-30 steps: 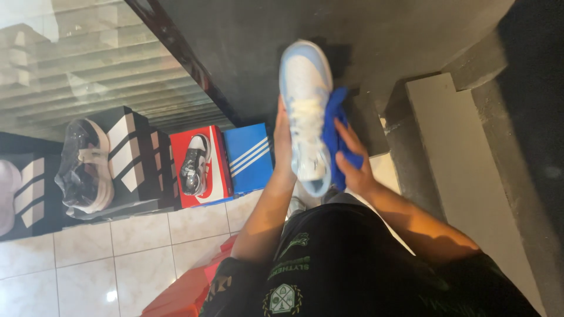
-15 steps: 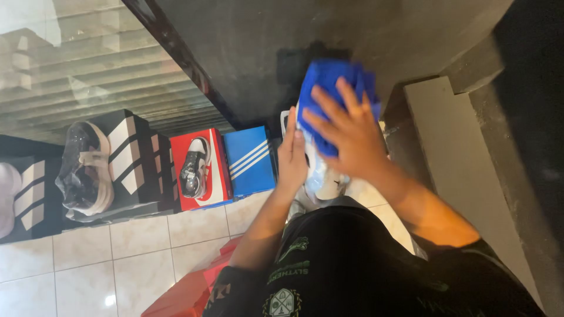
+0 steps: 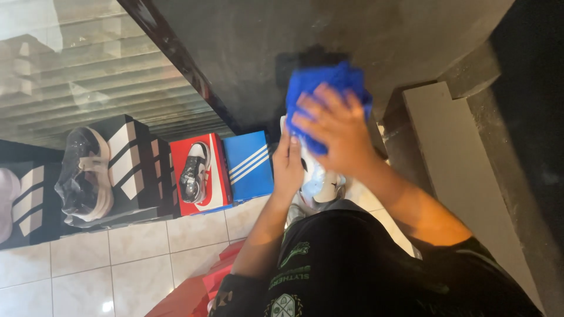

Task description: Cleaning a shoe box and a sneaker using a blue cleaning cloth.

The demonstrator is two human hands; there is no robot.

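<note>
A white and light-blue sneaker (image 3: 317,182) is held up in front of me, mostly hidden behind my hands. My left hand (image 3: 288,164) grips its side, fingers wrapped along the edge. My right hand (image 3: 332,129) presses a bright blue cloth (image 3: 320,88) flat against the upper part of the sneaker, fingers spread over the cloth. Only the sneaker's lower end shows below my right palm.
Against the wall stand a red shoe box (image 3: 197,173) with a sneaker on it, a blue striped box (image 3: 249,164), and black boxes (image 3: 135,170) bearing a wrapped shoe (image 3: 82,176). A dark wall (image 3: 247,53) lies ahead, white tiles (image 3: 106,258) and a red object (image 3: 200,287) below.
One second ago the sneaker showed fully, the cloth behind it. My right hand has since brought the cloth over the sneaker's front and now covers most of it.
</note>
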